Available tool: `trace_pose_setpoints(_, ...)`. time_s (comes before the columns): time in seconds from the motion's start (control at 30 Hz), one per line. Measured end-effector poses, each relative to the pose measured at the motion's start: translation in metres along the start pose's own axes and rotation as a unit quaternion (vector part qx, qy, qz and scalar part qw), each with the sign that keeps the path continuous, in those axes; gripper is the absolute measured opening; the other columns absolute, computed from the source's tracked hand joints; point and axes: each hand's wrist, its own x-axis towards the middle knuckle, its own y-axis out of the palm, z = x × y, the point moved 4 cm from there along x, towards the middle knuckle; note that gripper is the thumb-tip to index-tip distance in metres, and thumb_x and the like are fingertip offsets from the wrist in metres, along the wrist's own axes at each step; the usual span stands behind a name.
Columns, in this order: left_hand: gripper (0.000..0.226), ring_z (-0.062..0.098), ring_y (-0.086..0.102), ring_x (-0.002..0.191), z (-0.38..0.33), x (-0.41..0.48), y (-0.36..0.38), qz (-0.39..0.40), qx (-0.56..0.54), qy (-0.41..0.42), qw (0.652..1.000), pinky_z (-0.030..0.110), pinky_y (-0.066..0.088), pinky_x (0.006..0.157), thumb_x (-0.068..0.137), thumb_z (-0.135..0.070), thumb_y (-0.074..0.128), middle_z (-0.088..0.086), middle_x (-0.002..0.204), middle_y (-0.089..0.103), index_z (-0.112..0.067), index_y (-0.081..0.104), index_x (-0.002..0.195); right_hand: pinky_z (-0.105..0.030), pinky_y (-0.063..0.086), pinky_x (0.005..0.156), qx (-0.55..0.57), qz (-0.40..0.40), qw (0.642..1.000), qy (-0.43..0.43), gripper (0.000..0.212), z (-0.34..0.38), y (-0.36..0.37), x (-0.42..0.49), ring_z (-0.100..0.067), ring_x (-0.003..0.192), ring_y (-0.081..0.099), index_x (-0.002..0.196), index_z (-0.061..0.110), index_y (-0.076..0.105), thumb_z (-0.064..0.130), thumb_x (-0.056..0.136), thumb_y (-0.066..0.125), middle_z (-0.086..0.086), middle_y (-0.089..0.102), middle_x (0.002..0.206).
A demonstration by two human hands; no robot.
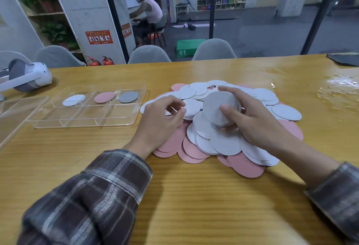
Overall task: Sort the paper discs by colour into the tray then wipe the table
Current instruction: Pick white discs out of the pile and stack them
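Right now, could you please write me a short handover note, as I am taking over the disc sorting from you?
Right hand grips a small stack of pale discs above the pile.
Left hand is curled at the pile's edge; grip unclear.
Tray holds one white disc, one pink disc, one grey disc.
Left: nearly all the sorting, then wiping the table.

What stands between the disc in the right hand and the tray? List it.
Only the left hand, at the left edge of the pile, lies between the disc and the tray; the tray is uncovered.
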Motion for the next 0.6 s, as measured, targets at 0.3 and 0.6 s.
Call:
trace_pose_setpoints(0.3,0.034,0.014,0.053,0.114,0.011,0.004,0.009,0.09,0.128,0.023,0.987,0.032,0.042,0.102,0.094,-0.037,0.074,-0.016,0.12,0.07,-0.028,0.072,0.127,-0.045,0.054,0.1,0.003,-0.012,1.0,0.0,0.034,0.0,-0.002,0.002,-0.008,0.108,0.066,0.134,0.041,0.057,0.024,0.104,0.057,0.034,0.065,0.108)
trace_pose_setpoints(0.6,0.004,0.013,0.062,0.114,0.011,0.004,0.005,0.081,0.091,0.003,0.992,0.043,0.051,0.097,0.094,-0.033,0.073,-0.007,0.107,0.073,-0.033,0.07,0.092,-0.02,0.057,0.061,0.049,-0.017,0.998,0.03,0.034,0.006,-0.001,-0.002,-0.017,0.071,0.076,0.134,0.035,0.058,0.017,0.105,0.056,0.004,0.066,0.114)
